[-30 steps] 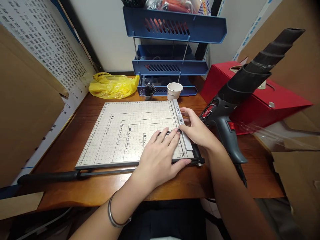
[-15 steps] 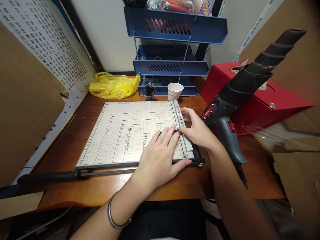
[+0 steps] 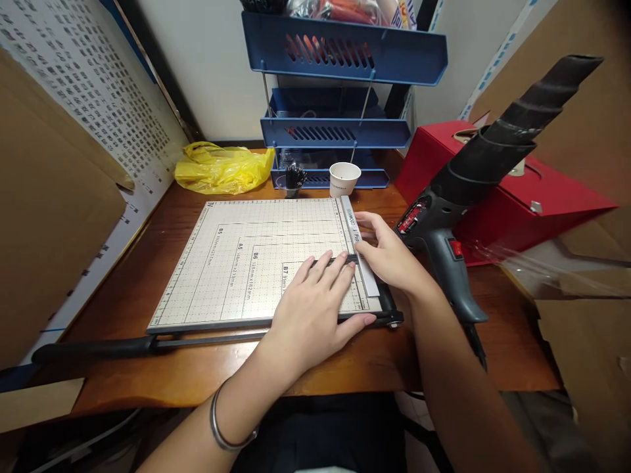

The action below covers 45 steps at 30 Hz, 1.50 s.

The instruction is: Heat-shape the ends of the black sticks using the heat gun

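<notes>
A paper cutter (image 3: 197, 282) with a cream gridded board lies before me, its black-handled blade arm (image 3: 98, 348) lowered along the near side. My left hand (image 3: 315, 305) rests flat on the board's right part, fingers extended and thumb over the near edge. Beneath its fingertips lie thin black strips (image 3: 350, 259), mostly covered, pointing toward the silver metal ruler (image 3: 365, 272) on the right. Beside that ruler is my right hand (image 3: 387, 256), thumb and fingers apart, the thumb tip at the ruler's edge. Its palm side is partly hidden.
Behind the cutter stand a white paper cup (image 3: 345, 177), a small clear cup of black strips (image 3: 294, 180), a yellow plastic bag (image 3: 224, 169) and blue stacked trays (image 3: 335, 135). On the right are a heat gun (image 3: 458, 197) and a red box (image 3: 547, 203).
My right thumb has shifted slightly right, off the black strips and onto the ruler's edge. More of the strips shows beside my left fingertips, and my left hand has barely moved.
</notes>
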Each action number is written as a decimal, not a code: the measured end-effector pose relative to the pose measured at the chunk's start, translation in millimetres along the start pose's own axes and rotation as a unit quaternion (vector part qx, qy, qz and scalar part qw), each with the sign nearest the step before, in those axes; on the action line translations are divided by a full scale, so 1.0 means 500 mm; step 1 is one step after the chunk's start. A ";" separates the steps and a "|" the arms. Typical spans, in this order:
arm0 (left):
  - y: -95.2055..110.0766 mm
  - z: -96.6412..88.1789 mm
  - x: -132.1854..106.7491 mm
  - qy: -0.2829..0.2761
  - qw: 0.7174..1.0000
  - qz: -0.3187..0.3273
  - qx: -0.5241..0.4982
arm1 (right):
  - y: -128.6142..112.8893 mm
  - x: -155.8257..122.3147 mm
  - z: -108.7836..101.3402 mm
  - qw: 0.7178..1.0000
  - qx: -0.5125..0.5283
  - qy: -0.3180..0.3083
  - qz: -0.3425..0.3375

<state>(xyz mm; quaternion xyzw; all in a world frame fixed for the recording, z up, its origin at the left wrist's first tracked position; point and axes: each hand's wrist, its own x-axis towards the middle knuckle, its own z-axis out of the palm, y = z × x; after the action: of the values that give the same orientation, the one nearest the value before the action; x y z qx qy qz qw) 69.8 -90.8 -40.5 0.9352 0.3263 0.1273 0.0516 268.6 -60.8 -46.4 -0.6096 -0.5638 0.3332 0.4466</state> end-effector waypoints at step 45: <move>0.000 0.001 -0.001 0.002 1.000 0.000 0.005 | 0.004 0.001 0.004 1.000 -0.003 -0.012 -0.003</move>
<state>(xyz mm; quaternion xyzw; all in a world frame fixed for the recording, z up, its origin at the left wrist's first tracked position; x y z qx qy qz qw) 69.8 -91.2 -41.2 0.9353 0.3269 0.1275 0.0462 267.5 -59.8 -49.2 -0.6056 -0.5717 0.3376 0.4387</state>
